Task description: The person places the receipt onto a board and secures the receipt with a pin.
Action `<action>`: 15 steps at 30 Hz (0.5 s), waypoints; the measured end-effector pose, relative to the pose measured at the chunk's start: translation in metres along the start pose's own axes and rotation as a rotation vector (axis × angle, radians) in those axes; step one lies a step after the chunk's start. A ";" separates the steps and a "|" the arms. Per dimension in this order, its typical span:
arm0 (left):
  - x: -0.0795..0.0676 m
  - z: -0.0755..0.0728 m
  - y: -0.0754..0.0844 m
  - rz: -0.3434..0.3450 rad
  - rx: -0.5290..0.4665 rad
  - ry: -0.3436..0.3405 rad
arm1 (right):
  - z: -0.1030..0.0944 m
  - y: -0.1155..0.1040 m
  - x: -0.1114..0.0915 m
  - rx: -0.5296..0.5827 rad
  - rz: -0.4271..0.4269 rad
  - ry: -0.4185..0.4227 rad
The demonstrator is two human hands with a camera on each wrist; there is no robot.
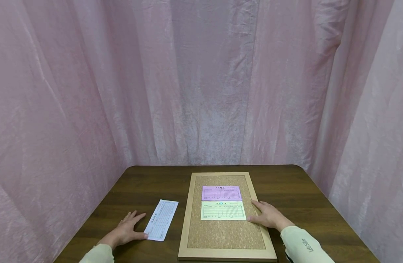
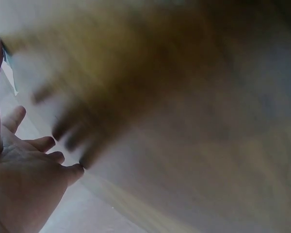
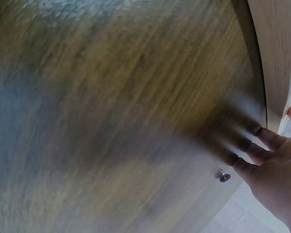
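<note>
My left hand [image 1: 124, 231] rests on the table with its fingers spread, the thumb tip at the near left corner of a white printed paper slip [image 1: 162, 220]. In the left wrist view the same hand [image 2: 26, 172] has its fingertips down on the wood. My right hand [image 1: 270, 216] lies over the right side of a wood-framed cork board [image 1: 226, 235]. Its thumb tip is at the lower right corner of a pale green printed slip [image 1: 223, 210]; a purple slip [image 1: 221, 193] lies just above that one. In the right wrist view, that hand's fingers [image 3: 258, 156] reach the table beside the frame.
A pushpin [image 3: 224, 177] lies on the table near my right fingers. The dark wooden table [image 1: 297, 204] extends on both sides of the board. Pink curtains [image 1: 214, 91] hang behind the table and along both sides.
</note>
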State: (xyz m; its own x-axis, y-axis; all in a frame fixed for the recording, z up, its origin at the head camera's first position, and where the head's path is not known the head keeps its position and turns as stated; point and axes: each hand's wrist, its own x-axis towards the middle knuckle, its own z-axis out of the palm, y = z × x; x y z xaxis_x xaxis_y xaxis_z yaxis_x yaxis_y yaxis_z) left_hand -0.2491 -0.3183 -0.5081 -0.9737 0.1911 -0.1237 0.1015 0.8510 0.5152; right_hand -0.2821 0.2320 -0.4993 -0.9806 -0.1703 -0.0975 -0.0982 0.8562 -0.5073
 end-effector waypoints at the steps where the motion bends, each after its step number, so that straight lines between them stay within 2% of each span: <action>1: 0.000 0.000 0.000 -0.001 0.005 0.003 | 0.000 0.000 0.000 0.001 -0.001 0.000; 15: -0.005 0.004 0.004 -0.021 0.042 0.027 | 0.001 0.001 0.000 0.000 -0.013 0.004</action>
State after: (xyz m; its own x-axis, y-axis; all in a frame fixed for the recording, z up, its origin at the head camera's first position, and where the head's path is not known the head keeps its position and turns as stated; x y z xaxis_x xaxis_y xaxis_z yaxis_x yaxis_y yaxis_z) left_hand -0.2431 -0.3143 -0.5090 -0.9809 0.1604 -0.1104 0.0894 0.8745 0.4767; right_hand -0.2823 0.2322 -0.5006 -0.9799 -0.1794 -0.0874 -0.1109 0.8537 -0.5087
